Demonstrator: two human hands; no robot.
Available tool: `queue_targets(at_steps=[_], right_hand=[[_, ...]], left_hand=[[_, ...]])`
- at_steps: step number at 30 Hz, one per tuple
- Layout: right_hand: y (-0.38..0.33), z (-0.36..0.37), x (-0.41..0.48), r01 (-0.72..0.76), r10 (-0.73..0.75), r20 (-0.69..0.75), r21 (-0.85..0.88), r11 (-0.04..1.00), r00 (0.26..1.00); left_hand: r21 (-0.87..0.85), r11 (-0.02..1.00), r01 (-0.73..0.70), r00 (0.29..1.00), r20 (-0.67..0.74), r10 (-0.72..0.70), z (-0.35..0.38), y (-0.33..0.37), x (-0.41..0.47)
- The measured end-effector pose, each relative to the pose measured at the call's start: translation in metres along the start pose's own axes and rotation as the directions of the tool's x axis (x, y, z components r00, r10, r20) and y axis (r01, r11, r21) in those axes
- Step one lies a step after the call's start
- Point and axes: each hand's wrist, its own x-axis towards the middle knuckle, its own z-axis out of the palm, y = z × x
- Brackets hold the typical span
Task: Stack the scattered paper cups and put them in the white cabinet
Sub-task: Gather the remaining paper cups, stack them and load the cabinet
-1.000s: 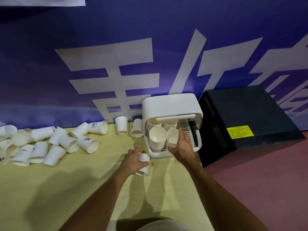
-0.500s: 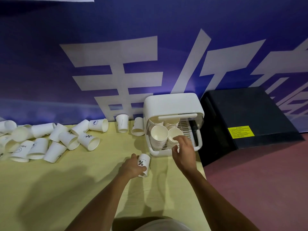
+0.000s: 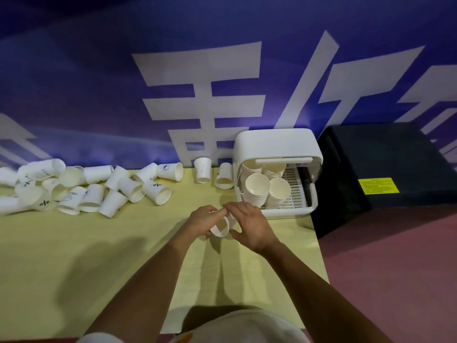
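A white paper cup (image 3: 221,228) lies tilted between both hands, just in front of the white cabinet (image 3: 275,144). My left hand (image 3: 201,220) grips its side. My right hand (image 3: 248,225) curls over its top and right side, fingers touching it. The cabinet stands open at the table's far right with several cup stacks (image 3: 257,188) inside on a slatted tray. Several loose cups (image 3: 99,186) lie scattered across the far left of the yellow table (image 3: 74,256). Two more cups (image 3: 203,169) stand beside the cabinet's left wall.
A black box (image 3: 385,167) with a yellow label sits right of the cabinet, beyond the table's right edge. A blue banner with white characters (image 3: 197,82) forms the wall behind. Reddish floor (image 3: 395,268) lies to the right.
My right hand has drawn back from the cabinet's cup stacks and come down onto the cup held by my left hand. The left hand lifted and tilted that cup.
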Motion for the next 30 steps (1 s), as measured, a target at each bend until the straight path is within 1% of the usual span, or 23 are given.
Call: queue_targets(at_steps=[3,5,8,11,14,17,21,24,27,30], right_hand=[[-0.003,0.002,-0.005,-0.029,0.031,-0.021,0.066,0.997,0.999],[-0.004,0.003,-0.009,-0.052,0.057,-0.067,0.065,0.997,0.996],[-0.005,0.002,-0.018,-0.115,0.121,-0.144,0.052,0.992,0.982],[0.000,0.000,-0.030,-0.211,0.227,-0.193,0.101,0.972,0.955],[0.008,-0.008,-0.039,-0.282,0.314,-0.233,0.162,0.946,0.920],[0.012,-0.022,-0.038,-0.328,0.408,-0.299,0.284,0.901,0.863],[0.019,-0.046,-0.030,-0.376,0.543,-0.406,0.422,0.825,0.735],[0.030,-0.062,-0.028,-0.398,0.630,-0.439,0.511,0.762,0.641],[0.038,-0.071,-0.025,-0.408,0.665,-0.457,0.542,0.735,0.591],[0.043,-0.074,-0.020,-0.413,0.674,-0.463,0.547,0.728,0.575]], left_hand=[[-0.036,0.999,-0.020,0.998,0.062,0.022,-0.002,0.002,-0.009],[-0.064,0.998,-0.028,0.997,0.076,0.032,-0.001,0.005,-0.012],[-0.115,0.993,-0.027,0.999,0.044,0.032,0.003,0.010,-0.014],[-0.053,0.996,-0.076,0.997,0.000,0.076,0.010,0.011,-0.012],[-0.042,0.996,-0.083,0.997,-0.010,0.083,0.016,0.011,-0.010],[-0.031,0.997,-0.064,0.998,-0.020,0.063,0.021,0.012,-0.005],[0.017,0.997,-0.079,0.997,-0.024,0.079,0.027,0.012,0.002],[0.035,0.996,-0.083,0.996,-0.019,0.084,0.028,0.012,0.007],[0.072,0.993,-0.090,0.996,-0.014,0.091,0.027,0.014,0.012],[0.084,0.992,-0.094,0.995,-0.010,0.095,0.025,0.015,0.017]])
